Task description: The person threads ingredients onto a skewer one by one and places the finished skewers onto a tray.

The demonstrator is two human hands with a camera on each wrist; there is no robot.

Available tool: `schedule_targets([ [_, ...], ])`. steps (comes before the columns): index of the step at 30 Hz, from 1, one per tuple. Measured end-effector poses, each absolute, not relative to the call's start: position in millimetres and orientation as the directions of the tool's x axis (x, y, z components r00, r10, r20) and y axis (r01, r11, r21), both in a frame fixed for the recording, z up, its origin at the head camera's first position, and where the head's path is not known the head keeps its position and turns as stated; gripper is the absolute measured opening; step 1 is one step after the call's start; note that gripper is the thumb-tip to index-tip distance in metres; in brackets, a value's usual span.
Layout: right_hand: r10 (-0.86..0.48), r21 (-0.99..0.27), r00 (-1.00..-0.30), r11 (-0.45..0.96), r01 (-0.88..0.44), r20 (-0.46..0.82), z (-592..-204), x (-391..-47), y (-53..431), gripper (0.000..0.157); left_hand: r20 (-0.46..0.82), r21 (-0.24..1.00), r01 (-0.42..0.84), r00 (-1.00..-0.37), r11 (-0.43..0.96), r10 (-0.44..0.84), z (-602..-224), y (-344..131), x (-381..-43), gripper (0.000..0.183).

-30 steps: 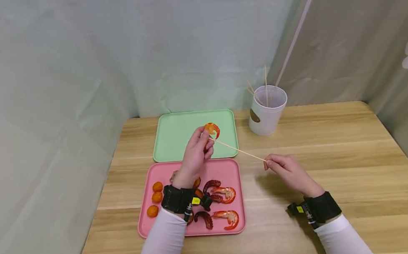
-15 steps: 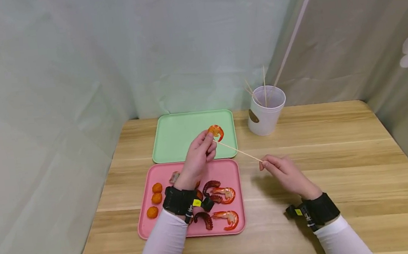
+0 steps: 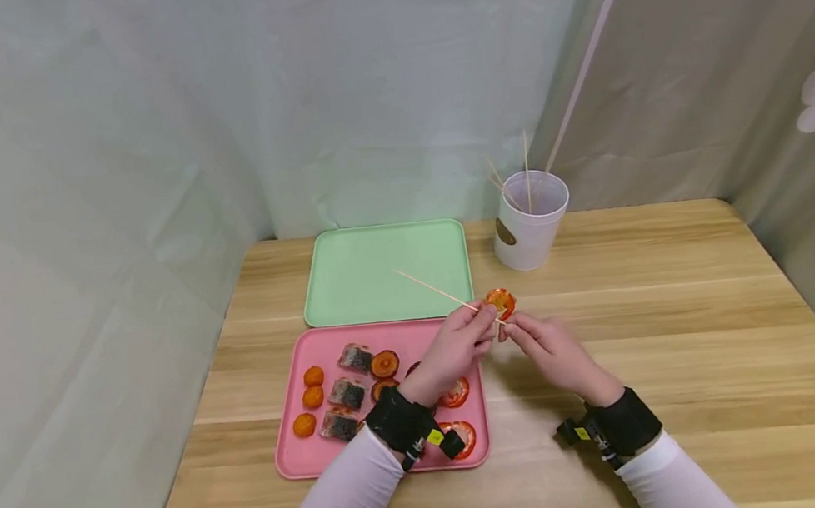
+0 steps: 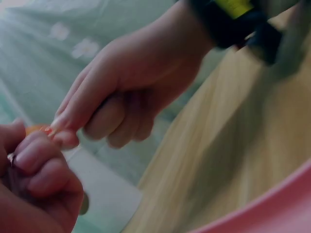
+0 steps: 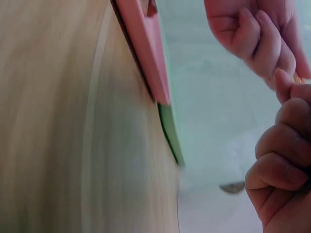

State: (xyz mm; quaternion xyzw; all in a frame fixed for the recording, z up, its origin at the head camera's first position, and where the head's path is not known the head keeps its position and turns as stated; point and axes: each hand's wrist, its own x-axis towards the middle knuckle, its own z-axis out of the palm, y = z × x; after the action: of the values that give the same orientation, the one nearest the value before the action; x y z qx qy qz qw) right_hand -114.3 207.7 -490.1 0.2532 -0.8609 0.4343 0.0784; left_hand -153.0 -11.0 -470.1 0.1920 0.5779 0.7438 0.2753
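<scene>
In the head view my left hand (image 3: 456, 349) pinches a cooked shrimp (image 3: 501, 302), orange-red and curled, threaded near the right end of a thin wooden skewer (image 3: 432, 288). The skewer's other end points up and left over the green tray. My right hand (image 3: 558, 357) pinches the skewer close beside the shrimp, the two hands' fingertips nearly meeting. In the left wrist view a sliver of orange shrimp (image 4: 36, 129) shows between the hands. The right wrist view has my right hand (image 5: 284, 150) with curled fingers below the left hand (image 5: 262, 36).
A pink tray (image 3: 297, 459) carries orange balls, fish pieces, round brown-orange slices and shrimps, partly covered by the left forearm. Behind it lies a green tray (image 3: 379, 266). At the back right stands a white bucket (image 3: 530, 236) with several skewers. Wooden table (image 3: 684, 298) extends right.
My left hand has moved right along the skewer with the shrimp, up to the right hand. The skewer's far end now sticks out behind it. More of the pink tray shows.
</scene>
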Motion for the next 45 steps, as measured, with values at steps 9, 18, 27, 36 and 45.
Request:
schedule_targets([
  [9,-0.317,-0.776,-0.885,0.436,-0.456,0.341,-491,-113,206,0.02,0.007,0.961,-0.161,-0.797,-0.224,0.604,-471,-3,-144,0.032],
  [18,-0.308,-0.761,-0.875,0.437,-0.479,0.374,-490,-111,202,0.019,-0.01,0.954,-0.2,-0.765,-0.222,0.644,-472,-4,-143,0.032],
  [27,-0.296,-0.777,-0.879,0.418,-0.47,0.373,-492,-113,202,0.02,-0.103,0.957,-0.247,-0.773,-0.149,0.626,-466,-10,-146,0.038],
  [36,-0.215,-0.815,-0.918,0.424,-0.394,0.332,-489,-111,208,0.022,-0.144,0.99,-0.111,-0.789,0.092,0.597,-454,-26,-156,0.043],
  [45,-0.168,-0.837,-0.935,0.417,-0.354,0.311,-489,-114,217,0.022,-0.066,0.957,0.102,-0.834,0.271,0.548,-444,-56,-167,0.037],
])
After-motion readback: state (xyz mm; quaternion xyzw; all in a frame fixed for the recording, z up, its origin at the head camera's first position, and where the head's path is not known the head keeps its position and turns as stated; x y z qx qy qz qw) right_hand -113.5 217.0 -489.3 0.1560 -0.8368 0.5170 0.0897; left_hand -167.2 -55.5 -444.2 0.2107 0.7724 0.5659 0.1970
